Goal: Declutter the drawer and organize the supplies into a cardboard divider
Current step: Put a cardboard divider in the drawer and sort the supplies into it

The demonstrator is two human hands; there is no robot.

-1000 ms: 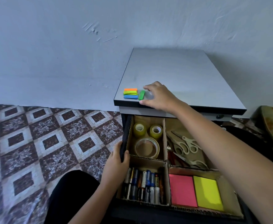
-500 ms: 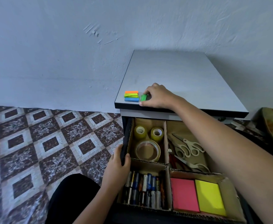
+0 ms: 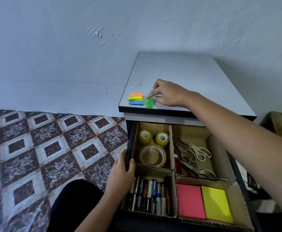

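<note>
Cardboard divider (image 3: pixel 172 148) is mostly filled: tape (image 3: pixel 152 155), scissors (image 3: pixel 193 153), batteries (image 3: pixel 152 195), notes (image 3: pixel 203 203). Only tabs (image 3: pixel 136 99) left, above the drawer (image 3: pixel 129 148). Looks like the right hand (image 3: pixel 168 93) touches the green tab (image 3: pixel 149 103), can't tell if it's pinching; left hand (image 3: pixel 120 171) grips the drawer side.

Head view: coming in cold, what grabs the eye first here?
The open drawer with its cardboard divider, above all the bright pink pad and yellow pad in the front right compartment. Next, the small coloured sticky flags near the front left corner of the cabinet top, where the right hand touches a green flag pad. The left hand grips the drawer's left wall.
</note>
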